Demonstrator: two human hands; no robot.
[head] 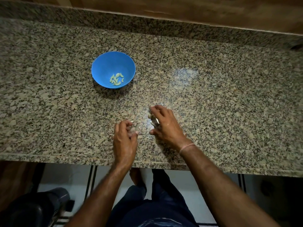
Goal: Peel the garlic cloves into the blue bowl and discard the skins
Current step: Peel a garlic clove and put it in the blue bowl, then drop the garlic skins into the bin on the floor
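The blue bowl (pixel 105 63) stands on the granite counter, left of centre, with several peeled garlic cloves (pixel 116 78) in its bottom. Near the front edge my right hand (pixel 165 126) is clawed over a small pile of pale garlic skins (pixel 153 120), fingers and thumb curled round them. My left hand (pixel 124 138) lies just to the left of it, its fingers curled in. A pale scrap of skin (pixel 132 120) shows at its fingertips. What else lies under either palm is hidden.
The speckled granite counter (pixel 229 95) runs the full width, with a raised granite strip and wooden panel (pixel 196 10) along the back. Its front edge (pixel 65 158) is just behind my wrists. A dark object (pixel 37 208) sits on the floor lower left.
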